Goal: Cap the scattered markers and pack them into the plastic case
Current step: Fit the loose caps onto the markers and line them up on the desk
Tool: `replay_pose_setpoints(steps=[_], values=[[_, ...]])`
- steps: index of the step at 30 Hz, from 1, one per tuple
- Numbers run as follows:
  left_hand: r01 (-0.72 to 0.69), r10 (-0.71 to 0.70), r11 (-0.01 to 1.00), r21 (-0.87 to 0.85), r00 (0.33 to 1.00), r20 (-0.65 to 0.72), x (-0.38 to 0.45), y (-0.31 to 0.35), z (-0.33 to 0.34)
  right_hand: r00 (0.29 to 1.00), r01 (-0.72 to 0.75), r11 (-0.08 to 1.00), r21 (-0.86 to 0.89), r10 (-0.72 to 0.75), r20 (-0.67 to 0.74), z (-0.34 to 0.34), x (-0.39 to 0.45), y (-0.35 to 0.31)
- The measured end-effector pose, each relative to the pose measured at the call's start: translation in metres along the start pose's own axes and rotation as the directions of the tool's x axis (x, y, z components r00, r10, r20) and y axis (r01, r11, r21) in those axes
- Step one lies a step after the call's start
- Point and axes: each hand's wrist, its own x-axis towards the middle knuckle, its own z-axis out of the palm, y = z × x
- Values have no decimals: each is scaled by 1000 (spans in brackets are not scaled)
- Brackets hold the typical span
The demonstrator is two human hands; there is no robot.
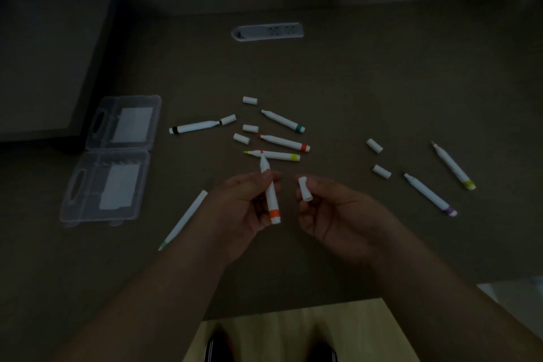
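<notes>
My left hand (238,209) holds an uncapped white marker with an orange band (271,200), tip pointing away from me. My right hand (338,214) pinches a white cap (304,189) just right of it, a small gap between the two. The clear plastic case (114,156) lies open and flat at the left. Uncapped markers lie scattered: black-banded (194,127), green-banded (283,121), red-banded (285,143), yellow-banded (277,155), purple-banded (430,194) and another yellow-banded one (454,166). A capped marker (183,220) rests by my left wrist. Several loose caps (250,100) lie among them.
A grey socket panel (267,32) is set into the dark desk at the back. A raised dark block (44,62) fills the far left. Two more caps (374,145) lie right of centre. The desk's near edge (293,308) runs below my forearms, with light wooden floor beneath.
</notes>
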Motion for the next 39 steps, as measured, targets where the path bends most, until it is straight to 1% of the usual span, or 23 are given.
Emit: replay_pose_setpoints(steps=[2,3,4,5,6,7,8,11,13,17,21,23,24,27,29,31,34,39], values=[[-20,20,999,26,1000,14,-1,-2,0,997,67,989,-132,-72,-35,3,-3,0],[-24,23,999,33,1000,14,-1,-3,0,990,113,961,-251,-130,-50,5,-5,0],[-22,22,999,34,1000,7,-1,-3,0,977,161,890,-426,-203,-57,6,-7,0],[-20,20,999,34,1000,-3,-1,-4,0,957,195,763,-617,-286,-51,6,-9,0],[-17,18,999,36,1000,-13,-1,-4,0,930,222,611,-760,-367,-23,6,-10,1],[-13,14,999,40,1000,-18,-1,-5,0,903,248,484,-839,-429,19,6,-11,2],[-8,9,999,44,1000,-19,-1,-4,0,882,274,409,-870,-469,57,6,-13,3],[-3,4,999,37,1000,-19,0,-2,2,833,345,303,-888,-534,142,6,-18,10],[1,0,1000,31,1000,-22,0,0,4,814,364,233,-902,-551,186,5,-18,12],[1,-1,999,36,1000,-3,0,3,9,798,381,169,-909,-557,231,4,-18,15],[-6,6,1000,29,1000,-8,-1,5,11,793,389,171,-905,-563,234,4,-17,16],[-12,12,999,50,1000,3,-1,3,10,793,391,209,-896,-571,213,3,-17,14],[-15,15,996,82,1000,3,-2,1,9,794,392,251,-885,-579,187,2,-17,13],[-20,27,957,289,999,-23,-5,-6,7,782,398,395,-828,-618,81,1,-16,2],[-36,54,885,463,998,-26,-7,-13,8,771,426,495,-757,-636,18,1,-14,-9],[-69,94,828,556,995,-16,-8,-19,10,767,465,572,-676,-641,-15,2,-10,-17],[-73,102,789,610,995,-13,-10,-24,15,763,493,584,-645,-646,-1,5,-6,-20],[-94,112,748,657,994,14,-12,-25,17,775,488,585,-648,-631,15,6,-4,-15]])
